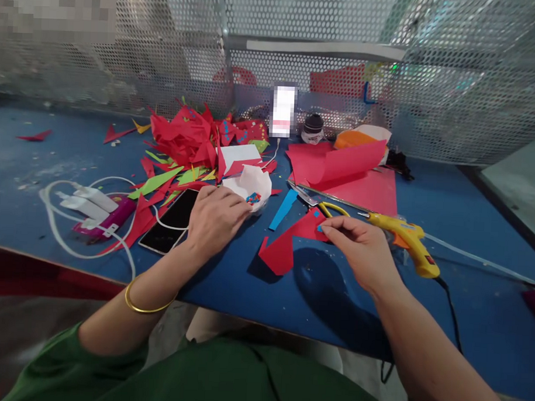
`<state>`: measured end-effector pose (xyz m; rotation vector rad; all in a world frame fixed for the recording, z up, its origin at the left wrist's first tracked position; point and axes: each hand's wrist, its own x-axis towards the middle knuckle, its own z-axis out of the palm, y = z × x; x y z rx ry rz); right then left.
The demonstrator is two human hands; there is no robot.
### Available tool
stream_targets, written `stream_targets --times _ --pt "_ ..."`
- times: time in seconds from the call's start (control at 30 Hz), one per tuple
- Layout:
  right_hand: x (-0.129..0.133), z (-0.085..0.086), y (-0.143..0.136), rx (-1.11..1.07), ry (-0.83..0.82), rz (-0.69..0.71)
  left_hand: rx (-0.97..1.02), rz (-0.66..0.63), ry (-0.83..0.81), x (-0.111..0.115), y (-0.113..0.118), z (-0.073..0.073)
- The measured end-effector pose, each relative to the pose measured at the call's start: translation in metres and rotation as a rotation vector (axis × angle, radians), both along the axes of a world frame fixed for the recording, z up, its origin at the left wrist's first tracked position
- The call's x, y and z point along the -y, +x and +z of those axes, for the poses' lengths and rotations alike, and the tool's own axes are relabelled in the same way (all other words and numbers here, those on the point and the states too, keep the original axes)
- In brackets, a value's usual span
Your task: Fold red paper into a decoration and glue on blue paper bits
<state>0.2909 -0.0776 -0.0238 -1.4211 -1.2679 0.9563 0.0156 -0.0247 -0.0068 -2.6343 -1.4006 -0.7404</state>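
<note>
My left hand [216,216] is at the near rim of a crumpled white paper cup [262,180], with its fingers drawn together and the fingertips beside small red and blue bits [253,198] inside. What those fingertips pinch, if anything, is hidden. My right hand [362,247] pinches a small blue paper piece [320,228] at the edge of a bent red paper cutout [278,253]. Another blue square [316,214] lies on that red paper. Just behind it are scissors [305,196] with yellow handles and a blue paper strip [283,210].
A yellow glue gun [409,237] lies right of my right hand, its cord hanging off the table edge. Red sheets [356,165] and a heap of red scraps [182,136] lie behind. A dark phone [168,223] and white cables [51,216] are at left; a lit phone [283,110] stands at the back.
</note>
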Motion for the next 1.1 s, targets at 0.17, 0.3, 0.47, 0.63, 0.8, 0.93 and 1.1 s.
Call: stream_targets --times 0.17,0.3,0.47,0.63,0.8,0.93,1.1 --pt "0.001 0.001 -0.001 0.033 0.004 0.014 0.031 -0.025 -0.054 -0.003 -0.004 0.008" --pt "0.003 0.0 -0.002 0.068 0.001 0.032 -0.001 -0.057 -0.085 -0.007 -0.007 0.013" --pt "0.003 0.003 -0.004 0.104 -0.019 0.056 -0.225 -0.1 -0.137 -0.013 -0.01 0.021" --pt "0.003 0.006 -0.005 0.12 -0.012 0.055 0.034 0.228 -0.223 -0.029 -0.028 0.037" --pt "0.004 0.006 -0.006 0.126 -0.018 0.072 -0.072 0.585 -0.198 -0.051 -0.031 0.041" --pt "0.005 0.005 -0.006 0.138 -0.017 0.077 -0.264 0.585 -0.188 -0.058 -0.016 0.031" --pt "0.005 0.004 -0.006 0.144 -0.016 0.071 -0.471 0.559 -0.134 -0.051 -0.006 0.028"
